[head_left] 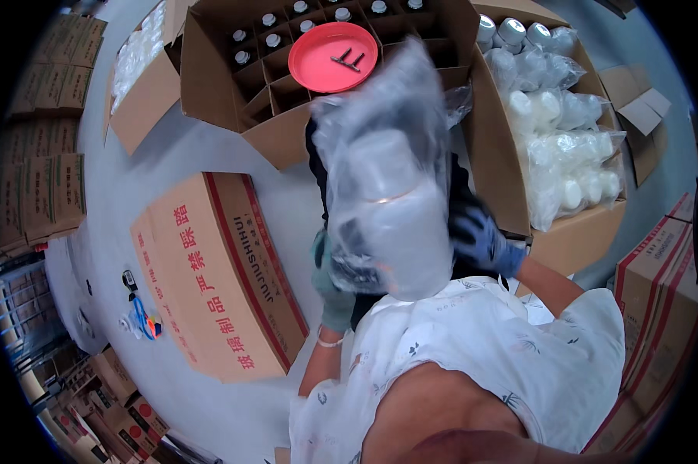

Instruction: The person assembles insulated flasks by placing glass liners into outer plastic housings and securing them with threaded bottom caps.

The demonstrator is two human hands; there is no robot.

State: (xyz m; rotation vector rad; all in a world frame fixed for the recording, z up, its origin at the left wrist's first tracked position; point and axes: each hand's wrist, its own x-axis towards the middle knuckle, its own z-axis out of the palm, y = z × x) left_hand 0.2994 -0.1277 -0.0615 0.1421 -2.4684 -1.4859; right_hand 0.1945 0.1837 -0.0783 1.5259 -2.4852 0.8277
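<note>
From where I'm standing, the person [511, 348] in the white printed top is sitting with a large, clear, crinkled plastic bag [387, 197] between the two gloved hands, its upper end blurring. Whitish, rounded containers [380, 158] are showing through the film. The left hand [333, 282], in a grey-green glove, is lying against the bag's left edge; its fingers are partly hiding behind the film, so I cannot tell whether they are pinching it. The right hand [480, 236], in a blue glove, is curving beside the other edge, and I cannot tell its grip either. Beyond the fingers, a shallow, round, red dish [310, 58] is resting on an open, divided brown cardboard carton [279, 139] of white-capped bottles [272, 40]. Right of the right fingers, another open brown carton [503, 162] is holding bagged white containers [569, 158]; left of the left fingers, a closed, red-striped cardboard box [198, 232] is lying.
</note>
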